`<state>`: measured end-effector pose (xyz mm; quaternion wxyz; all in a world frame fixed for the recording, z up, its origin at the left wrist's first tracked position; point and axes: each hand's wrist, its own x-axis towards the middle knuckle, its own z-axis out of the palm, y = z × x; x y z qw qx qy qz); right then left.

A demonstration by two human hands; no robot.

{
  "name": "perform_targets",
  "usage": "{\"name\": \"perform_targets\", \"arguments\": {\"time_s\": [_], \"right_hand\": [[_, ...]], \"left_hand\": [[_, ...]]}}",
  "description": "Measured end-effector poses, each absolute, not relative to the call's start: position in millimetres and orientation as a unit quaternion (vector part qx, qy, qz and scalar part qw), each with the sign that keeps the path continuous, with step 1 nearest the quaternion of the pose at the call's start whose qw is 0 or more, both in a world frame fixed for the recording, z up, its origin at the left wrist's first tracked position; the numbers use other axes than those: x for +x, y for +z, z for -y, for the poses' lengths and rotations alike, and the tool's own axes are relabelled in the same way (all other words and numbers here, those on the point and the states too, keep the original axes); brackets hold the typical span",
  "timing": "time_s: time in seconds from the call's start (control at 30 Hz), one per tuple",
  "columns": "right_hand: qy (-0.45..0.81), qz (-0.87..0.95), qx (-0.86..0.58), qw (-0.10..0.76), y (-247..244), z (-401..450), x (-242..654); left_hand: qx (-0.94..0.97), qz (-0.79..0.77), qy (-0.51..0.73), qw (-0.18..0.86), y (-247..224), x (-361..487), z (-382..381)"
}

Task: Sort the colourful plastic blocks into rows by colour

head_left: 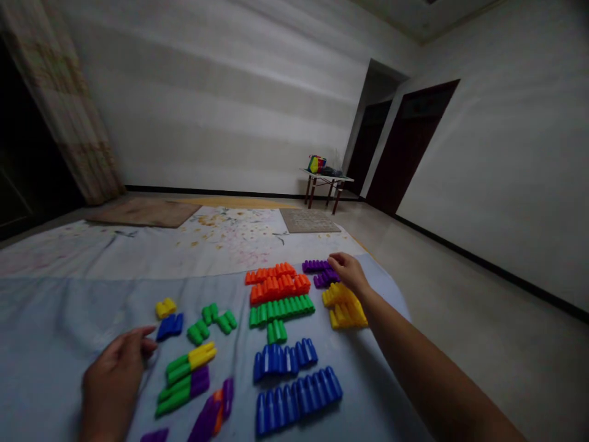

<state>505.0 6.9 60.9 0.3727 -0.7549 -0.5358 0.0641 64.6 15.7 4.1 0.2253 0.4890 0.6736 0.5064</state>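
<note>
My right hand [348,270] is at the right end of the purple pieces [316,266], its fingers closed; whether it pinches one is hidden. Just below it lie yellow pieces [345,307]. My left hand [120,368] hovers at the left with curled fingers, beside a blue piece [170,326] and a yellow piece [165,308]. Rows of orange [280,286], green [281,310] and blue pieces [299,402] lie in the middle. Loose green pieces [210,314] and mixed green, yellow and purple ones [184,383] are on the left.
A pale blue cloth [115,301] covers the near surface, with a floral cloth [239,239] beyond. Two flat mats, one brown [147,212] and one grey [309,220], lie at the far side. A small table [327,178] with colourful items stands near the wall.
</note>
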Motion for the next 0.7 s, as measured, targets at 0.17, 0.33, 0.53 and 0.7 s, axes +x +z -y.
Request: {"name": "perform_targets", "arguments": {"time_s": [0.17, 0.33, 0.53, 0.7], "right_hand": [[0.178, 0.54, -0.631, 0.528, 44, 39, 462], [0.158, 0.526, -0.629, 0.55, 29, 60, 450], [0.117, 0.537, -0.633, 0.545, 19, 66, 462], [0.112, 0.59, -0.625, 0.499, 22, 68, 455]], "left_hand": [[0.492, -0.647, 0.531, 0.239, 9, 71, -12], [0.484, -0.638, 0.545, 0.246, 2, 67, -12], [0.478, -0.674, 0.514, 0.23, 9, 68, -10], [0.49, -0.701, 0.481, 0.192, 3, 62, -17]]}}
